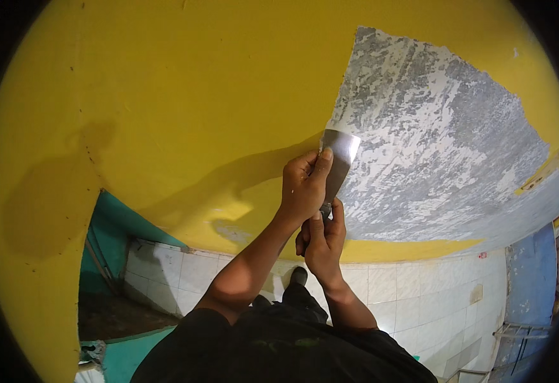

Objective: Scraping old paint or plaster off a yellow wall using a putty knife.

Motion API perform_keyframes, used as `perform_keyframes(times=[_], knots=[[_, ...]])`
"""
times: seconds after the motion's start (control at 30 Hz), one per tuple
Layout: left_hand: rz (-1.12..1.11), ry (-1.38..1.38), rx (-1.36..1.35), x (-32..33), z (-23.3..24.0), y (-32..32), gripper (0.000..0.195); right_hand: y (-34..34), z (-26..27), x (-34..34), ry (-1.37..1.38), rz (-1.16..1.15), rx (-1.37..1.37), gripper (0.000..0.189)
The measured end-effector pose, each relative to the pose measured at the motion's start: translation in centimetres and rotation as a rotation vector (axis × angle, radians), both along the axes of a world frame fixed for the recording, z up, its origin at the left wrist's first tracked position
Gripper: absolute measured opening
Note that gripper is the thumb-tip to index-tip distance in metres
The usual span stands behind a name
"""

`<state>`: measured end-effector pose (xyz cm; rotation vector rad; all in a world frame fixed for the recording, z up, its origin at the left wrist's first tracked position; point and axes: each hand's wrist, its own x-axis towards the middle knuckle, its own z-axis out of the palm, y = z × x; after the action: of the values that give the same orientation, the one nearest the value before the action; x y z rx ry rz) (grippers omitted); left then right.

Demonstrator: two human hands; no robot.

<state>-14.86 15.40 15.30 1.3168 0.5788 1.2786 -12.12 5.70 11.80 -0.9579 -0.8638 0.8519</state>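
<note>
A scraper with a wide metal blade lies against the wall at the left edge of a scraped grey and white patch. My left hand pinches the blade, its thumb on the metal face. Below it, my right hand is closed round the dark handle, which the fingers mostly hide. Yellow paint covers the wall to the left of the patch and borders it above and below.
Pale floor tiles run along the wall's foot. A green-walled opening is at lower left. At lower right are a blue surface and a metal rack or ladder. Shadows fall on the yellow wall.
</note>
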Motion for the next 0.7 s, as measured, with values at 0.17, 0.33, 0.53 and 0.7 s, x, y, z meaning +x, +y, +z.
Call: perform_keyframes(times=[0.17,0.33,0.53,0.7], knots=[[-0.02,-0.119,0.113,0.6,0.8,0.6,0.042,0.0,0.8,0.6,0.004,0.001,0.0,0.034],[-0.015,-0.023,0.022,0.3,1.1,0.4,0.042,0.1,1.2,0.2,-0.018,-0.026,0.004,0.036],[-0.037,-0.138,0.12,0.7,1.9,0.9,0.045,0.1,1.8,0.7,-0.008,-0.008,0.028,0.035],[-0.003,-0.048,0.075,0.7,1.9,0.8,0.045,0.2,2.1,0.4,-0.011,-0.007,0.038,0.033]])
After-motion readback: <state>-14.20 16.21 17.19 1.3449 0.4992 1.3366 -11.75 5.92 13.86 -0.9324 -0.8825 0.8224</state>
